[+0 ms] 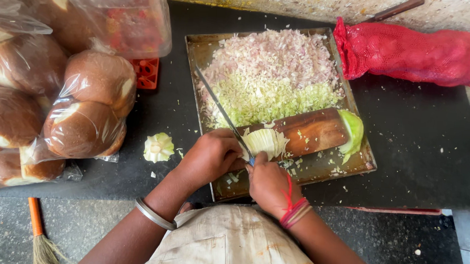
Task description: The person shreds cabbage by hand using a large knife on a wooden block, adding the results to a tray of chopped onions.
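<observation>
Item: cabbage wedge (264, 141), pale, part-shredded, lying on a wooden board (312, 133) set inside a metal tray (354, 167) on a dark surface (421, 145). Risk noted: the knife (222, 113) blade runs just beside the fingertips that steady the wedge; as the wedge shortens, a slip could probably bring the edge onto those fingers. The board sits over loose shreds and may shift under pressure, and cuttings near the tray rim could spill onto the surface. Left hand (211, 157): curled, fingers bent down and pressed on the wedge, touching the blade side. Right hand (269, 183): closed round the knife handle, which is mostly hidden in the grip; red threads at the wrist. Tray contents: heap of chopped onion (273, 55) at the far end, chopped green cabbage (273, 101) next to it, an uncut green cabbage piece (352, 132) at the board's right end. Nearby: cabbage core (158, 146) on the surface, bagged buns (85, 110) to the left, red mesh sack (422, 54) to the right, broom (40, 234) on the floor.
</observation>
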